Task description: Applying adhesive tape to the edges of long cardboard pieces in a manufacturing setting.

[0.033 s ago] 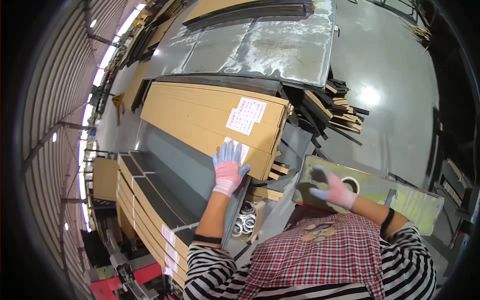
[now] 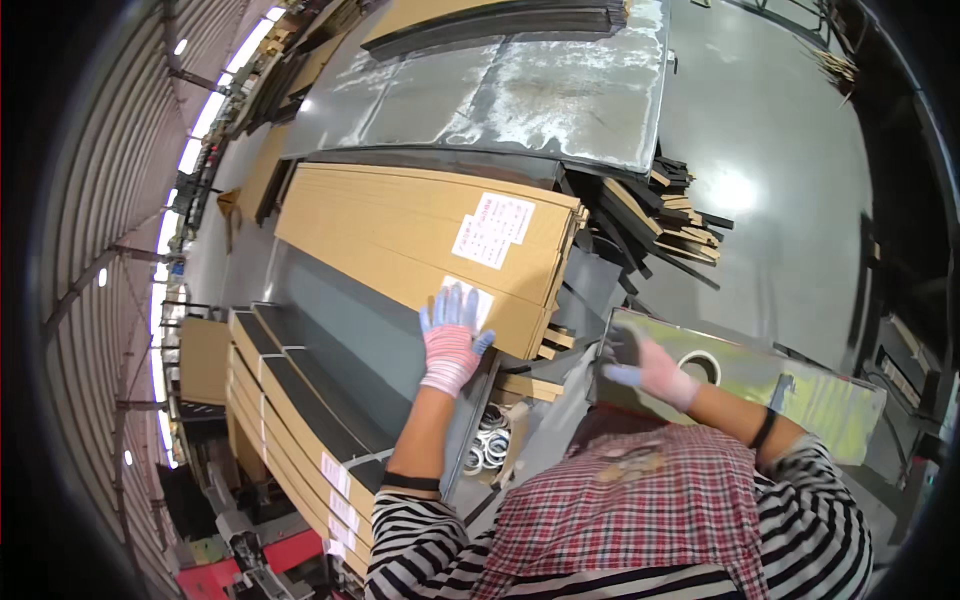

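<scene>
— Where is the person's left hand (image 2: 452,335)?

— It lies flat, fingers spread, on a small white label (image 2: 470,297) at the near end of a long flat cardboard box (image 2: 400,240). The hand grips nothing; the palm presses the label against the cardboard. The glove on it is pink with pale blue fingers.

— And the box itself?

— It stretches away up and to the left, tan, with two more white labels (image 2: 493,230) stuck side by side further along its top. It rests on a grey surface (image 2: 340,330), and its near end sits over some wooden battens (image 2: 530,385).

— What about the right hand (image 2: 645,368)?

— It is blurred, held open with the fingers apart, hovering just over the left end of a yellowish-green tray (image 2: 800,385). It holds nothing that can be made out. A roll of tape (image 2: 698,367) lies on the tray just beside the hand.

— Anything else nearby?

— More strapped flat boxes (image 2: 300,420) are stacked to the left of the left forearm, with labels on their near ends. A pile of dark and tan strips (image 2: 670,225) lies beyond the labelled box's right end, on the shiny grey floor (image 2: 780,160).
</scene>
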Tool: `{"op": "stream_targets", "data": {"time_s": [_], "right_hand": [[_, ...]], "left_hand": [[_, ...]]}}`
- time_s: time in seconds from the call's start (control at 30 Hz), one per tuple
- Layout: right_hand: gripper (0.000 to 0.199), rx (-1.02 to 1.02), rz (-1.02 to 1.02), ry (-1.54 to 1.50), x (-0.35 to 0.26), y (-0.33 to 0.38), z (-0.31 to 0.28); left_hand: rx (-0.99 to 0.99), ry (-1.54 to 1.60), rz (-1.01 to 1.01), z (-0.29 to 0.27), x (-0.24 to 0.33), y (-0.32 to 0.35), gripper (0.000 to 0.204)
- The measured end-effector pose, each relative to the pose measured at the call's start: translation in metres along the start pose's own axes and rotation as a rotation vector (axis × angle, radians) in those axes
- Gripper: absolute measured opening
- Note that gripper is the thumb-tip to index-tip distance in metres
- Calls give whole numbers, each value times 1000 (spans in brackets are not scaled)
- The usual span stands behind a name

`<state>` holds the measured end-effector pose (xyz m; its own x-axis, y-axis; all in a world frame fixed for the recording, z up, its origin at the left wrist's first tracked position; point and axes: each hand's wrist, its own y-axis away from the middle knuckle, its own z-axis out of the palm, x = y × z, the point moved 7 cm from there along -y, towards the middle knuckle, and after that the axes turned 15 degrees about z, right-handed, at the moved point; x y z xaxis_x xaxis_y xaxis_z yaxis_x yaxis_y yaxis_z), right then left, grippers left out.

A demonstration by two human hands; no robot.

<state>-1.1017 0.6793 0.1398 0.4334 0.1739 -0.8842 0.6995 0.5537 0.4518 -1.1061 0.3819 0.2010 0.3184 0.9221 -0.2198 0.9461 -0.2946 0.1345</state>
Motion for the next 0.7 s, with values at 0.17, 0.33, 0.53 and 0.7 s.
{"op": "stream_targets", "data": {"time_s": [0.17, 0.33, 0.53, 0.7], "right_hand": [[89, -227, 346, -765, 37, -108, 100], [78, -128, 451, -782, 32, -122, 130], [72, -108, 405, -790, 16, -46, 98], [70, -12, 470, -693, 72, 46, 12]], "left_hand": [[163, 51, 67, 23, -46, 0, 62], [385, 236, 89, 30, -70, 9, 43], [405, 346, 52, 27, -2, 17, 44], [470, 492, 75, 14, 91, 32, 46]]}}
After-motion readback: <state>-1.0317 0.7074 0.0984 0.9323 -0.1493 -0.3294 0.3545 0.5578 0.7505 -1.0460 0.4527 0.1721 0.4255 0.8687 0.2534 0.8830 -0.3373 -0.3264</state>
